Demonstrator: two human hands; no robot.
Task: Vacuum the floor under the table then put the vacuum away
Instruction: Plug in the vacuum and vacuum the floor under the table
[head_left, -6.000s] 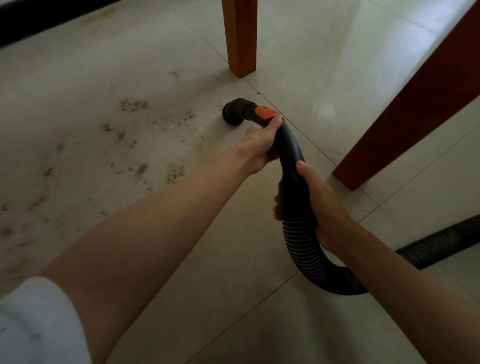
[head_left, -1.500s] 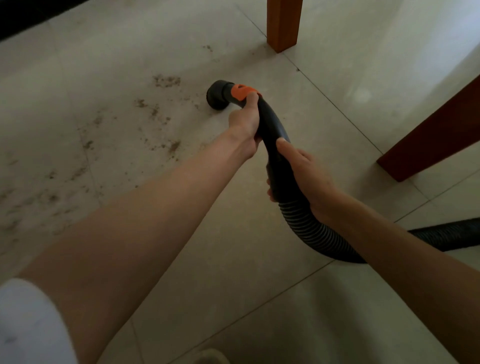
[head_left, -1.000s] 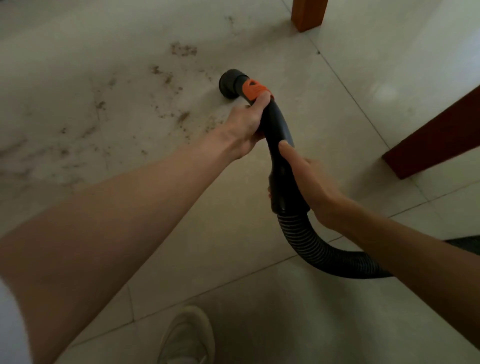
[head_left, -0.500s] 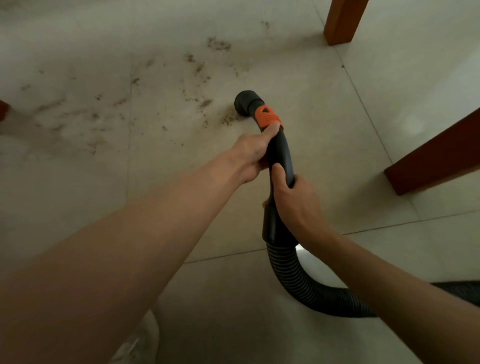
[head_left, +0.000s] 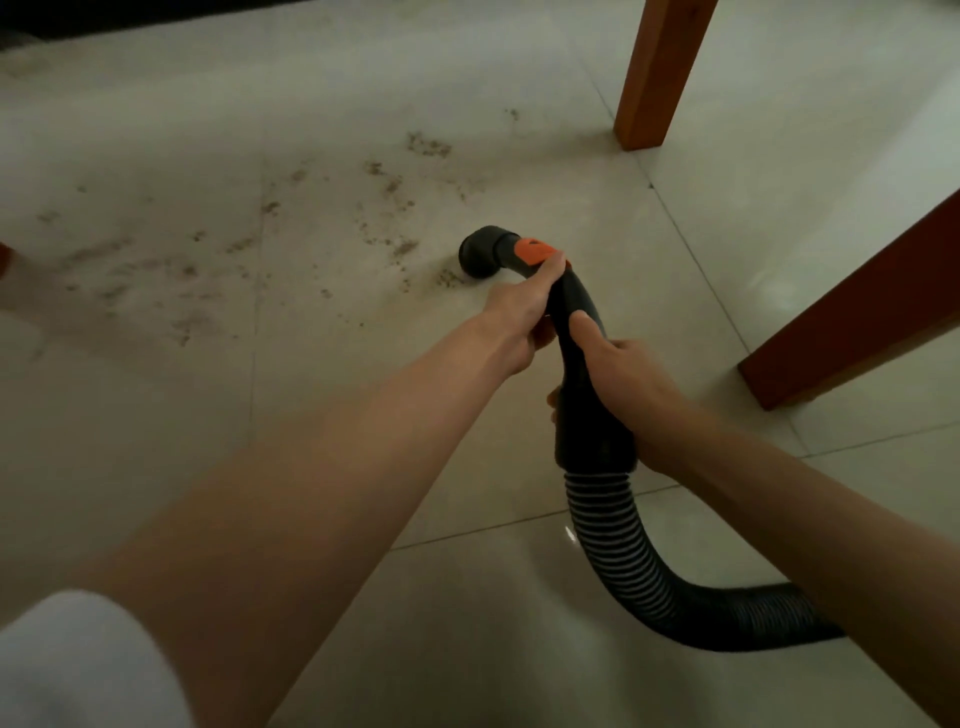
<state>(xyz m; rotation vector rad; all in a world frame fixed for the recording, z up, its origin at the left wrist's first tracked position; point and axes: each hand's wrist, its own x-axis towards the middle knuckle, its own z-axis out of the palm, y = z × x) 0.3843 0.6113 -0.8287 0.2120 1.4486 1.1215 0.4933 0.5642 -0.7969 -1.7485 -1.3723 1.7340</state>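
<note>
**Sweeping the crumbs beside the table leg**

Both hands grip the black curved plastic vacuum handle (head_left: 571, 332): the left hand (head_left: 519, 317) is wrapped near the orange collar (head_left: 535, 252), the right hand (head_left: 628, 384) lower, just above the ribbed black hose (head_left: 623, 551). The round black nozzle (head_left: 480, 252) rests on the pale tiled floor (head_left: 363, 467), touching the nearest brown crumbs (head_left: 405, 247). It seems best to keep the nozzle flat and move left in slow overlapping strokes — most dirt lies there. Open room is on the left; the orange-brown wooden table leg (head_left: 654, 78) and the dark red wooden leg (head_left: 857, 312) limit the right side.

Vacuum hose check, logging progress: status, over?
Both hands grip hose handle. Nozzle at crumbs. Table leg ahead, clear.
</note>
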